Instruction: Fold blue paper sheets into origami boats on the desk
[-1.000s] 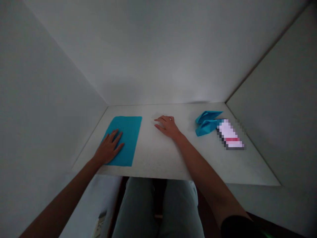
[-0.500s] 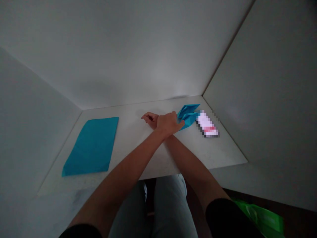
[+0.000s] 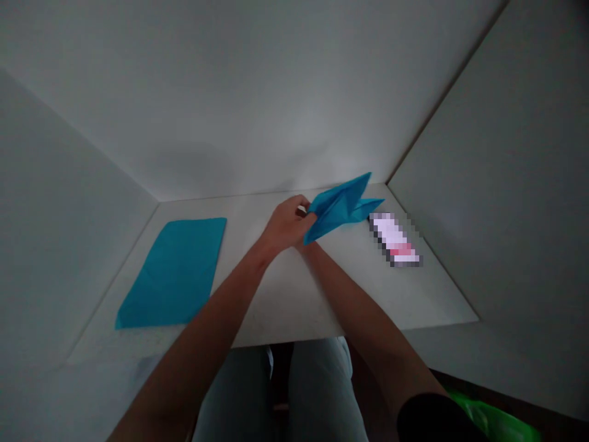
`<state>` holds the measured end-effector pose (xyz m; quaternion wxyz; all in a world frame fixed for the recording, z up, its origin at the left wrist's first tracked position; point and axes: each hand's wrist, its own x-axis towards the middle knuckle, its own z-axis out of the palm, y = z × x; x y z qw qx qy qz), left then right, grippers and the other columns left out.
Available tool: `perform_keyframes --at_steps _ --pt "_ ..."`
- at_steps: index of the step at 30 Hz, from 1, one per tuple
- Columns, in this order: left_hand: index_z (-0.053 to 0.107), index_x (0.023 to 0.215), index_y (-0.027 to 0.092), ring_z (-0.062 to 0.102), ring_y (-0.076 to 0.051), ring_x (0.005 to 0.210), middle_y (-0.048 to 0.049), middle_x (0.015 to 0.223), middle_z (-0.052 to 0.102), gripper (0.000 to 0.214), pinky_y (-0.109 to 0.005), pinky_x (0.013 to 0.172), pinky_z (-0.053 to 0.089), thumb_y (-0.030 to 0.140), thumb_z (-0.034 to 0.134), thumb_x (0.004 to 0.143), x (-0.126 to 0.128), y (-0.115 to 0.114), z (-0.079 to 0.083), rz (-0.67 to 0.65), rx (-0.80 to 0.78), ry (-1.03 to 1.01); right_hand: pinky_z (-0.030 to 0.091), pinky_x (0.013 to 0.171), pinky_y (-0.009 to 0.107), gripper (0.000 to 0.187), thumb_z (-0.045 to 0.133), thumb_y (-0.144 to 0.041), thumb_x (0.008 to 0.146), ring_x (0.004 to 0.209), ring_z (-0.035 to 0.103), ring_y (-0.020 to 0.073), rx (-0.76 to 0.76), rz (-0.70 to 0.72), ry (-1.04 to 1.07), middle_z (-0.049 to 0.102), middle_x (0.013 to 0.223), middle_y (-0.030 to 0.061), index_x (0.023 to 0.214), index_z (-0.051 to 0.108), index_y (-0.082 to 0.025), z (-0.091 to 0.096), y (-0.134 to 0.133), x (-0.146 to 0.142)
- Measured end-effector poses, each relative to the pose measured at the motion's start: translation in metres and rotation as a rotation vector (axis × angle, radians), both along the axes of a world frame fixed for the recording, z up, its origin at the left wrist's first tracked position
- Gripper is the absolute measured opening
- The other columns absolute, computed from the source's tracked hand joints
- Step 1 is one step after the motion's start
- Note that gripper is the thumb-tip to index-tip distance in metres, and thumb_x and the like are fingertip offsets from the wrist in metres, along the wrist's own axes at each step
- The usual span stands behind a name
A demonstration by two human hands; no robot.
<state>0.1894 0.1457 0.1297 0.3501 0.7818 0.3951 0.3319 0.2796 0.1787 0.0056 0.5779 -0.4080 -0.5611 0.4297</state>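
Note:
A folded blue paper piece [image 3: 338, 209], with pointed flaps spreading to the right, is tilted above the white table. My left hand [image 3: 288, 224] pinches its left end between thumb and fingers. From the lower right comes my right forearm [image 3: 340, 288], which crosses beneath and behind my left hand. The right hand itself is hidden there, so its fingers do not show. To the left, a flat blue sheet of paper [image 3: 175, 270] lies on the table, its lower right corner partly covered by my left forearm.
A phone [image 3: 396, 239] with a lit, blurred screen lies at the right of the white table [image 3: 285, 307]. White walls close in the back and both sides. On the dark floor at lower right is a green plastic-looking item [image 3: 497, 420].
My left hand has lifted and turned the folded blue paper, swinging it up and leftward. My right hand, seen curled at the left before, has gone behind my left hand. The view shifted slightly.

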Motion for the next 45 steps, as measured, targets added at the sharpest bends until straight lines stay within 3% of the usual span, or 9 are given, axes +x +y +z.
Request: perform_keyframes --at_steps 6,12,21,24,28,32,36,41,45 --pt "0.046 0.075 0.023 0.065 -0.018 0.089 -0.0022 0.095 0.073 0.014 -0.030 0.083 0.048 0.022 0.060 0.078 -0.097 0.039 -0.042 0.198 -0.104 -0.418 0.047 0.066 0.032 0.055 0.049 -0.074 0.102 0.065 0.052 0.0160 -0.007 -0.127 0.015 0.060 0.075 0.0001 0.083 0.064 -0.024 0.005 -0.004 0.008" --pt "0.052 0.075 0.024 0.053 -0.018 0.078 0.0017 0.076 0.056 0.011 -0.028 0.073 0.041 0.027 0.059 0.084 -0.093 0.037 -0.084 0.522 -0.304 -0.490 0.052 0.074 0.034 0.064 0.058 -0.082 0.094 0.077 0.060 0.0182 0.014 -0.123 -0.059 0.067 0.104 0.0047 0.127 0.065 -0.027 0.011 -0.011 0.011" --pt "0.054 0.075 0.022 0.051 -0.017 0.074 0.0031 0.072 0.053 0.013 -0.028 0.070 0.040 0.028 0.061 0.084 -0.079 0.033 -0.094 0.481 -0.479 -0.482 0.052 0.074 0.037 0.106 0.073 -0.094 0.073 0.082 0.058 0.0186 0.207 0.012 -0.122 0.056 0.139 0.0085 0.158 0.044 -0.037 0.004 -0.010 0.024" --pt "0.055 0.075 0.022 0.052 -0.016 0.070 0.0036 0.070 0.053 0.013 -0.027 0.067 0.042 0.029 0.063 0.081 -0.084 0.038 -0.095 0.448 -0.478 -0.493 0.053 0.075 0.036 0.095 0.080 -0.084 0.076 0.082 0.058 0.0184 0.174 -0.030 -0.104 0.059 0.132 0.0068 0.152 0.050 -0.037 0.004 -0.009 0.021" --pt "0.056 0.074 0.022 0.054 -0.015 0.063 0.0029 0.066 0.055 0.018 -0.025 0.057 0.042 0.035 0.067 0.079 -0.092 0.038 -0.094 0.200 -0.565 -0.430 0.055 0.081 0.036 0.055 0.082 -0.064 0.086 0.090 0.062 0.0216 0.044 -0.110 -0.021 0.066 0.110 0.0035 0.127 0.063 -0.033 0.005 -0.009 0.015" --pt "0.059 0.092 0.022 0.071 -0.020 0.087 -0.0048 0.097 0.071 0.021 -0.023 0.059 0.049 0.034 0.073 0.082 -0.094 0.033 -0.092 0.176 -0.367 -0.397 0.055 0.075 0.035 0.042 0.073 -0.065 0.091 0.087 0.064 0.0232 -0.072 -0.134 -0.054 0.067 0.095 0.0031 0.107 0.066 -0.027 0.006 -0.010 0.014" --pt "0.057 0.124 0.026 0.073 -0.020 0.109 -0.0089 0.131 0.066 0.043 -0.026 0.075 0.057 0.021 0.074 0.084 -0.094 0.032 -0.091 0.216 -0.131 -0.430 0.053 0.067 0.032 0.040 0.076 -0.060 0.089 0.076 0.062 0.0196 -0.131 -0.013 -0.059 0.067 0.088 0.0006 0.107 0.063 -0.027 0.007 -0.012 0.011" --pt "0.069 0.102 0.024 0.066 -0.022 0.122 -0.0092 0.132 0.062 0.016 -0.033 0.091 0.061 0.013 0.063 0.091 -0.099 0.034 -0.090 0.178 0.134 -0.314 0.048 0.063 0.027 0.049 0.082 -0.048 0.085 0.067 0.058 0.0150 -0.123 0.123 0.022 0.062 0.082 -0.0054 0.123 0.056 -0.029 0.010 -0.013 0.007" --pt "0.075 0.099 0.024 0.069 -0.022 0.110 -0.0082 0.119 0.070 0.018 -0.034 0.090 0.060 0.015 0.060 0.093 -0.101 0.033 -0.088 0.195 0.099 -0.227 0.039 0.059 0.026 0.047 0.077 -0.039 0.087 0.061 0.049 0.0122 -0.070 0.171 -0.091 0.053 0.075 -0.0086 0.128 0.058 -0.027 0.012 -0.016 0.007"
